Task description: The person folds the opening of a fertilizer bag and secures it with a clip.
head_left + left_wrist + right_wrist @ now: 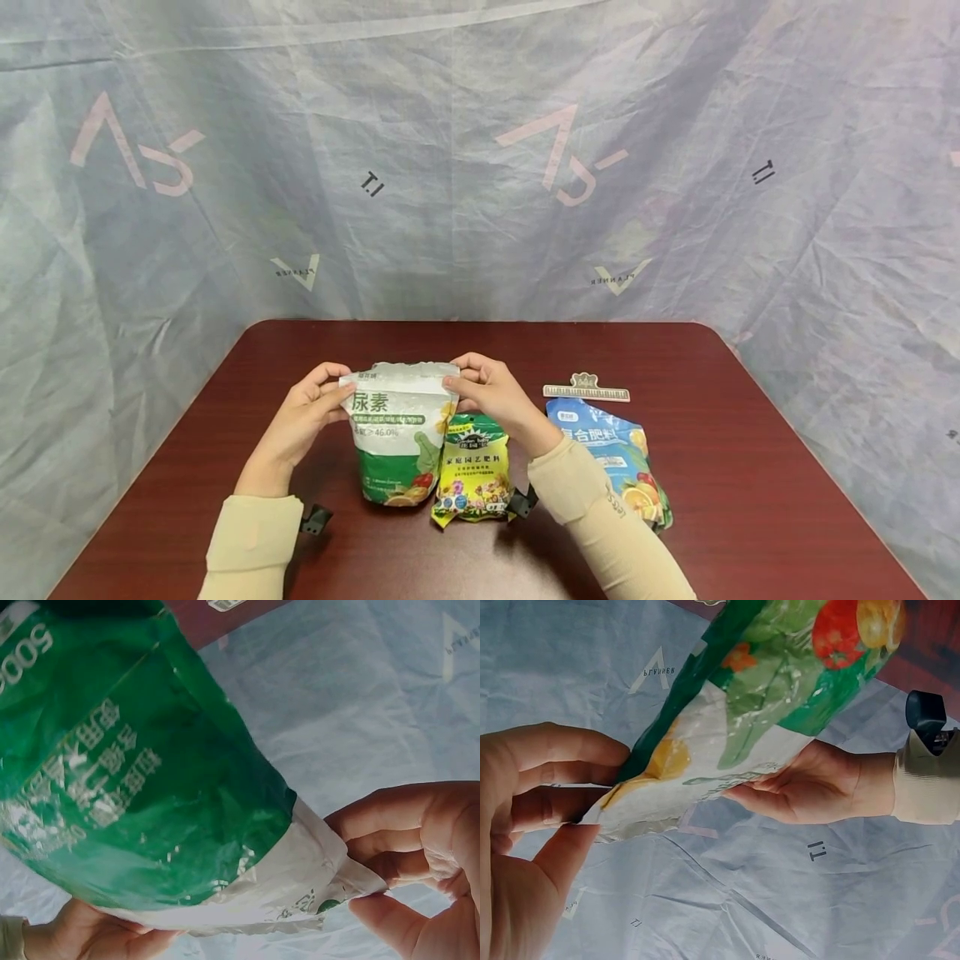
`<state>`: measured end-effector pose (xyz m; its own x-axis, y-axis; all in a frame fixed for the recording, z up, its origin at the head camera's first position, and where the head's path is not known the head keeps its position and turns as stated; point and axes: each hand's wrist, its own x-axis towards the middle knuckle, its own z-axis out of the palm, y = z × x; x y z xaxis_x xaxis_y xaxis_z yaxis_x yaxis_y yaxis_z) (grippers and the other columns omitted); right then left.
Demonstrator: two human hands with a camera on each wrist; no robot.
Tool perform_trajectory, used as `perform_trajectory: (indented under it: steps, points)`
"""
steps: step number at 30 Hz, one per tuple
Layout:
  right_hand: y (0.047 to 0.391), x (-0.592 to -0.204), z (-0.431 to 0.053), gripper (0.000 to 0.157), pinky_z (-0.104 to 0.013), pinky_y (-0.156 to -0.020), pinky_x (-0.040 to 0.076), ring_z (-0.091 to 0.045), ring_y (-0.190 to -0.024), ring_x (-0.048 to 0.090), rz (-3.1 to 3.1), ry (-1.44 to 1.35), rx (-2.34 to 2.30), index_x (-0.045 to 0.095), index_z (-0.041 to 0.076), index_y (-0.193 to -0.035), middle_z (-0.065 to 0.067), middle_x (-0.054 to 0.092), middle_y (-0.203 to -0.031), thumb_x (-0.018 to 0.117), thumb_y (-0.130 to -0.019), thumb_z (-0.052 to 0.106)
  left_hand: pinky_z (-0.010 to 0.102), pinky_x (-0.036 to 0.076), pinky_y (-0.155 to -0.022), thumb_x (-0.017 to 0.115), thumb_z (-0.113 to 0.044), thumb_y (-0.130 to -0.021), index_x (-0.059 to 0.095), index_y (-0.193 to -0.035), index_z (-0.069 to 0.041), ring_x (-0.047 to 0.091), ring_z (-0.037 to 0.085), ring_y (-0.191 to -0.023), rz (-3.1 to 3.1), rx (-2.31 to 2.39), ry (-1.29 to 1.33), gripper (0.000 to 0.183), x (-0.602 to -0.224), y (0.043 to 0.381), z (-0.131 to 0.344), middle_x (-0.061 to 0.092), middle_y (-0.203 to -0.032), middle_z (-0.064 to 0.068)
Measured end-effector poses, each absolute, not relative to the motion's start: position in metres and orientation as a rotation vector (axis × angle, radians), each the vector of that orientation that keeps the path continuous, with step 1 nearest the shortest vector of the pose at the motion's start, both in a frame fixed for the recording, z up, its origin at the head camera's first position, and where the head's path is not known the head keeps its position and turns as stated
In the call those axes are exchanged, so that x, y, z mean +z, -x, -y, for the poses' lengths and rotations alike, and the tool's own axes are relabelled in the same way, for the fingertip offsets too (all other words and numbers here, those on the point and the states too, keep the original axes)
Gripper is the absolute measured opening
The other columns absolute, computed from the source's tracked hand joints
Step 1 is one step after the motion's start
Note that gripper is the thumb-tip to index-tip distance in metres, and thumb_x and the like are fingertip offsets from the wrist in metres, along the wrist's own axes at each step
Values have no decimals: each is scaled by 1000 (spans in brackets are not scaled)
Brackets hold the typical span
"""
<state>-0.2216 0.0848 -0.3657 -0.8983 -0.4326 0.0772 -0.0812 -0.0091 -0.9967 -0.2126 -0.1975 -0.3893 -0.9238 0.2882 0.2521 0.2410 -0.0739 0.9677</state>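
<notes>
A green and white fertilizer bag [393,442] is held upright by its top corners, its printed front facing me. My left hand [306,408] pinches the top left corner between thumb and fingers. At the opposite corner, my right hand [495,400] grips the bag the same way. The left wrist view shows the bag's green side [150,765] and the left hand [420,862] at its white top edge. In the right wrist view the right hand [547,817] pinches the other corner. Whether the bag's base touches the table cannot be seen clearly.
Just right of the held bag lies a yellow and green fertilizer bag [474,475]. A blue fertilizer bag [611,454] lies farther right, partly behind the right forearm. Beyond it is a beige sealing clip [587,390]. All are on the dark red table [750,467], with a grey cloth [465,208] behind.
</notes>
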Motion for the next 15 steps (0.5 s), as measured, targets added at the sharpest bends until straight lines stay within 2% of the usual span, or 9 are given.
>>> perform_trajectory:
  steps: [5,11,15]
  points:
    - [220,-366,-85,23,-32,-64,51,-18,-61,58,-2051,557,-1998,52,2,-109,-2,47,-61,58,-91,15,27,52,-67,52,-9,-94,47,-106,-5,62,11,-75,-2166,2178,-628,14,-389,212,196,65,-86,0]
    - [220,-366,-84,24,-30,-62,50,-16,-59,56,-2048,558,-1995,51,2,-112,-3,46,-63,57,-91,14,27,52,-66,52,-8,-94,43,-110,0,62,12,-75,-2225,2171,-655,20,-388,210,195,65,-88,0]
    - [215,-362,-84,28,-33,-63,50,-24,-62,54,-2073,587,-2006,48,4,-119,-8,50,-69,55,-92,10,28,52,-65,53,-5,-93,42,-117,0,61,12,-74,-2259,2184,-695,27,-389,211,196,64,-93,1]
